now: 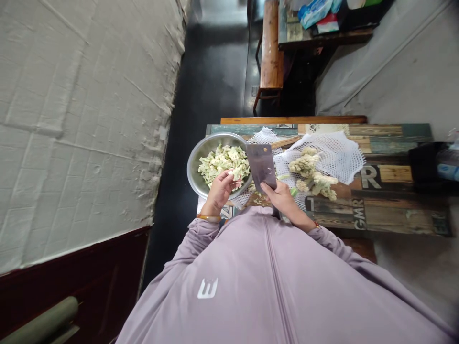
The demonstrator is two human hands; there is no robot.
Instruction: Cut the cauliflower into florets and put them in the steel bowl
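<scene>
My left hand (219, 190) is over the near rim of a steel bowl (193, 165), its fingertips pinched on a small cauliflower floret (235, 175). Cut pale green-white cauliflower pieces (222, 160) fill much of that bowl. In my right hand (283, 197) is a cleaver (261, 165), its broad blade raised beside the bowl's right side. The cleaver's handle is mostly hidden by my fingers. Larger cauliflower chunks (304, 165) lie to the right of the cleaver, partly on white netting (335, 155). Some green stem bits (294, 191) show next to my right hand.
The bowl stands at the left end of a patchwork wooden table (387, 210). Beyond it are a wooden bench (271, 57) and a second table (294, 33) with packages. A white-covered wall (89, 119) rises on the left. Dark items (426, 165) sit at the table's right end.
</scene>
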